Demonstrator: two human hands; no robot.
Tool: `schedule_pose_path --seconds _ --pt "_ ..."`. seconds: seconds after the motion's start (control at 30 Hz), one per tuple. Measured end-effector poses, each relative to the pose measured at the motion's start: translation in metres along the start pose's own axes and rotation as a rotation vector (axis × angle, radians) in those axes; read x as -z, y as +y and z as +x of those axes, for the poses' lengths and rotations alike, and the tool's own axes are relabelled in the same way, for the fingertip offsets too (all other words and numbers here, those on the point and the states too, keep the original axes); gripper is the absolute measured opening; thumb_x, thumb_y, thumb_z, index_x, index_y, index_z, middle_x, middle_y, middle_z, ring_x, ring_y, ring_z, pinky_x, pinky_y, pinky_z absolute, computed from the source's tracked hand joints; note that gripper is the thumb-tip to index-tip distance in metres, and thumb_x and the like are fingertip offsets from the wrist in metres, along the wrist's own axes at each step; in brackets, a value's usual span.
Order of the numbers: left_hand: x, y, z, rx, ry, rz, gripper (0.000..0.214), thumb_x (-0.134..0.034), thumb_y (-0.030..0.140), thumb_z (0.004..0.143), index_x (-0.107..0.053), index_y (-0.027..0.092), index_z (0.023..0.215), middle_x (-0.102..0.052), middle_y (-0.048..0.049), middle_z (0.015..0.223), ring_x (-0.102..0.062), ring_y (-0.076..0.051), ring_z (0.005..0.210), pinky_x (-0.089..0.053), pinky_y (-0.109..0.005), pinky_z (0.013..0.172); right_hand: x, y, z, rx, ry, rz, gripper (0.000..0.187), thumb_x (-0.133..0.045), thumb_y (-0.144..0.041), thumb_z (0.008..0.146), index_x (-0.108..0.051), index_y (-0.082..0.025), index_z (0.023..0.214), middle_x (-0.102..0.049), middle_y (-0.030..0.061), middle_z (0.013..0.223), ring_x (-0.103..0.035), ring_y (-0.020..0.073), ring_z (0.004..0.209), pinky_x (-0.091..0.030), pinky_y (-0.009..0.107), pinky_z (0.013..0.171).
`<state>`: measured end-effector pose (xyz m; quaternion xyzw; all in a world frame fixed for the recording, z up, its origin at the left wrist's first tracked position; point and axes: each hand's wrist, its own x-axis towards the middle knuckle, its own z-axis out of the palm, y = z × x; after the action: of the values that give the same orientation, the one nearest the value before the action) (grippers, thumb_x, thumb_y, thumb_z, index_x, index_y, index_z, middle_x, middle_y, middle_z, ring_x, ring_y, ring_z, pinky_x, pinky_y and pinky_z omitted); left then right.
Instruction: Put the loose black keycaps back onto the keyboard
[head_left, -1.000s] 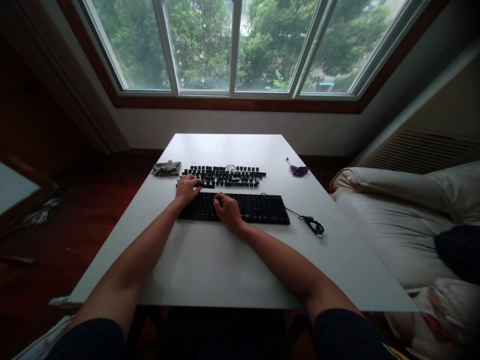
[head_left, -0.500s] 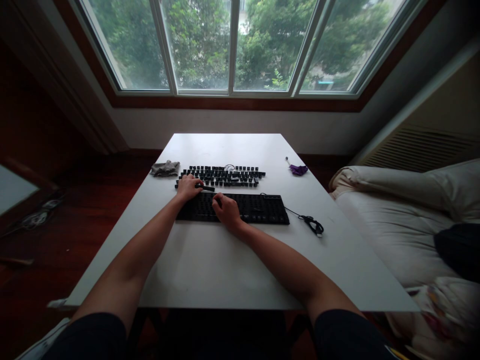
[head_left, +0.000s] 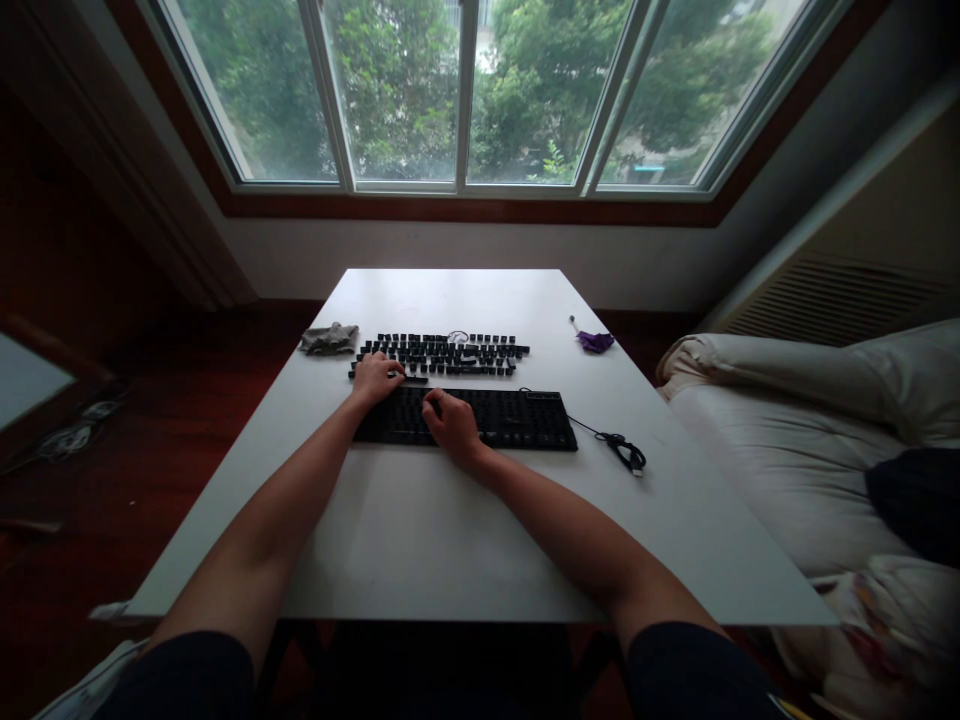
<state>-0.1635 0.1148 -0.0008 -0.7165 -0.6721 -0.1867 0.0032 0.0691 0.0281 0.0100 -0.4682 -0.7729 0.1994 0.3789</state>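
A black keyboard point(head_left: 517, 420) lies on the white table, its key surface dark and hard to make out. Behind it stand rows of loose black keycaps point(head_left: 487, 352). My left hand point(head_left: 375, 377) is over the left end of the front row, fingers bent and closed; what is between them is hidden. Just right of its fingertips lies a long black keycap point(head_left: 417, 380), like a space bar. My right hand point(head_left: 454, 420) rests on the middle of the keyboard, thumb and index finger pinched together. Anything in that pinch is too small to tell.
A grey cloth point(head_left: 330, 339) lies at the table's left edge. Toward the right edge are a purple cloth-like thing point(head_left: 595, 342) and the keyboard's coiled cable point(head_left: 626, 452). A pale sofa point(head_left: 780, 460) stands beside the white table point(head_left: 420, 560) on the right.
My left hand has shifted slightly, and the long keycap beside its fingertips now lies flatter. My right hand stays pinched over the keyboard, almost unmoved.
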Motion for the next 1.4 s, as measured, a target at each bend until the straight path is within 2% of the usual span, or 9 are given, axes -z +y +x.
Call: schedule_pose_path --seconds 0.33,0.63,0.73,0.9,1.1,1.4 --pt "-0.0025 0.0021 0.0024 -0.050 -0.005 0.067 0.031 -0.058 0.048 0.092 -0.082 0.030 0.097 -0.065 -0.0102 0.102 -0.053 -0.031 0.103 -0.041 -0.042 0.087 0.0000 0.0020 -0.0006 0.016 -0.010 0.012 0.020 -0.051 -0.032 0.096 -0.069 -0.023 0.096 -0.064 -0.0011 0.069 -0.059 0.0153 0.064 -0.038 0.024 0.068" --pt "0.0016 0.0054 0.0028 -0.049 0.059 0.016 0.028 -0.055 0.037 0.093 -0.081 0.030 0.102 -0.067 -0.0097 0.104 -0.055 -0.030 0.102 -0.042 -0.043 0.088 0.0012 0.0017 -0.0013 0.020 -0.023 0.000 0.020 -0.052 -0.033 0.095 -0.069 -0.024 0.096 -0.064 -0.0013 0.069 -0.060 0.0158 0.064 -0.039 0.024 0.068" --pt "0.0031 0.0045 0.0002 -0.044 0.070 -0.023 0.027 -0.057 0.035 0.091 -0.080 0.030 0.102 -0.068 -0.0085 0.106 -0.055 -0.029 0.104 -0.043 -0.043 0.090 0.0007 0.0018 -0.0014 0.017 -0.027 -0.006 0.020 -0.052 -0.033 0.095 -0.070 -0.024 0.095 -0.066 -0.0007 0.070 -0.060 0.0162 0.066 -0.039 0.024 0.069" --pt "0.0034 0.0010 -0.0033 -0.085 0.023 -0.031 0.022 -0.064 0.034 0.086 -0.081 0.031 0.100 -0.069 -0.0064 0.111 -0.053 -0.030 0.110 -0.041 -0.045 0.093 0.0022 0.0013 -0.0022 0.023 -0.030 -0.008 0.020 -0.051 -0.034 0.096 -0.069 -0.024 0.095 -0.066 -0.0007 0.071 -0.061 0.0163 0.066 -0.040 0.024 0.069" --pt "0.0003 -0.0009 0.0008 -0.098 0.013 -0.024 0.022 -0.063 0.031 0.086 -0.081 0.032 0.100 -0.068 -0.0069 0.110 -0.052 -0.031 0.110 -0.040 -0.046 0.093 0.0027 0.0011 -0.0023 0.019 -0.029 -0.008 0.020 -0.052 -0.033 0.095 -0.070 -0.024 0.095 -0.065 -0.0012 0.069 -0.059 0.0157 0.064 -0.039 0.024 0.068" --pt "-0.0013 0.0010 -0.0027 -0.061 0.026 -0.022 0.021 -0.064 0.037 0.086 -0.080 0.031 0.099 -0.069 -0.0074 0.110 -0.053 -0.031 0.109 -0.041 -0.045 0.092 0.0025 -0.0001 -0.0018 0.015 -0.036 -0.003 0.021 -0.052 -0.035 0.096 -0.069 -0.024 0.095 -0.065 -0.0007 0.070 -0.060 0.0161 0.066 -0.039 0.024 0.068"
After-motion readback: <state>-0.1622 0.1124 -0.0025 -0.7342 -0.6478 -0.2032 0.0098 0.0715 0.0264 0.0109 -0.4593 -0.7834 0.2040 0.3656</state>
